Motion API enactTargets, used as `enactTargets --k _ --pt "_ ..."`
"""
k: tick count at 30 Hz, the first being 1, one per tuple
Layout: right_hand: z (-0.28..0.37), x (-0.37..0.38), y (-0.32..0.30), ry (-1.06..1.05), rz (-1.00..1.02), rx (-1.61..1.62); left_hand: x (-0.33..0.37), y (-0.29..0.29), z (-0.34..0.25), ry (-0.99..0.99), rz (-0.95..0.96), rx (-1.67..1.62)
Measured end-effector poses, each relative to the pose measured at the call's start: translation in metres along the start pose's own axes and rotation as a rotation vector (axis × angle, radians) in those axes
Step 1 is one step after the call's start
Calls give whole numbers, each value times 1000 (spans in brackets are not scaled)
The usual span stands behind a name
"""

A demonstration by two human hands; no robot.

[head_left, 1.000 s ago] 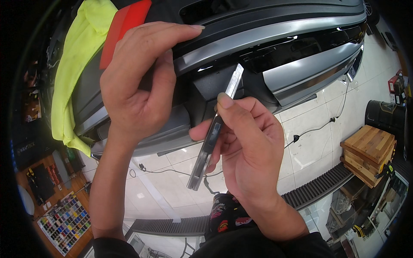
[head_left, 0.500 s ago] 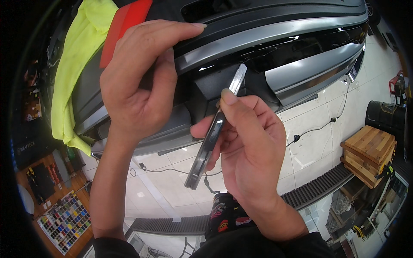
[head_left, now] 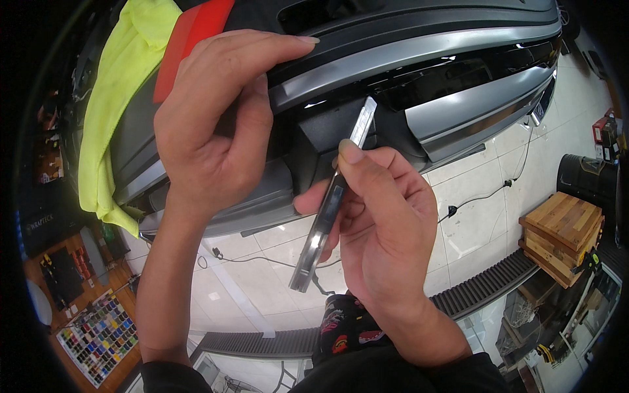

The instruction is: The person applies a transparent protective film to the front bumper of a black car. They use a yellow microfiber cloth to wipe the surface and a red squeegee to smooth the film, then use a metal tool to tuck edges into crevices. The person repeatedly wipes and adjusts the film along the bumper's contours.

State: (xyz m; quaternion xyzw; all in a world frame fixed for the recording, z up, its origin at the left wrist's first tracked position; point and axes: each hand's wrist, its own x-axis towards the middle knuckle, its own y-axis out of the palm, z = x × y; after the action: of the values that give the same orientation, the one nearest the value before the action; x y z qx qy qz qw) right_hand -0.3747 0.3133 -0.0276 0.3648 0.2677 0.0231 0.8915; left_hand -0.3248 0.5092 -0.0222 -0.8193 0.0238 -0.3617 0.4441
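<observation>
In my right hand (head_left: 386, 229) is a slim metallic snap-off utility knife (head_left: 325, 213), pinched between thumb and fingers. Its blade (head_left: 363, 121) is extended and points up toward the car's bumper. My left hand (head_left: 213, 121) is raised to the left of the knife, its index finger stretched out to the right and its thumb bent below, with a gap between them. Nothing shows in its grip; its other fingers are partly hidden. A flat two-toned red piece (head_left: 203, 23) shows behind that hand; whether they touch, I cannot tell. The grey and black bumper (head_left: 472, 121) lies beyond both hands.
A bright yellow cloth (head_left: 108, 144) drapes over the car at left. Wooden boxes (head_left: 563, 219) stand on the right. A black cable (head_left: 481, 200) runs across the tiled floor. Dark ribbed matting (head_left: 485, 281) edges it. A colour-swatch board (head_left: 98, 337) lies lower left.
My right hand has shifted slightly right, and the knife's lower end has swung a little to the right, making it more upright. My left hand has barely moved.
</observation>
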Motion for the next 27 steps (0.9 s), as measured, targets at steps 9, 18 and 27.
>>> enactTargets --k 9,18,27 --pt "-2 0 5 -12 -3 34 1 -1 -1 -12 0 -15" --pt "-6 0 7 -62 -9 -36 1 0 -1 -9 -8 -13" --pt "-5 -1 6 -64 -12 -70 1 1 -2 -23 -15 -14"
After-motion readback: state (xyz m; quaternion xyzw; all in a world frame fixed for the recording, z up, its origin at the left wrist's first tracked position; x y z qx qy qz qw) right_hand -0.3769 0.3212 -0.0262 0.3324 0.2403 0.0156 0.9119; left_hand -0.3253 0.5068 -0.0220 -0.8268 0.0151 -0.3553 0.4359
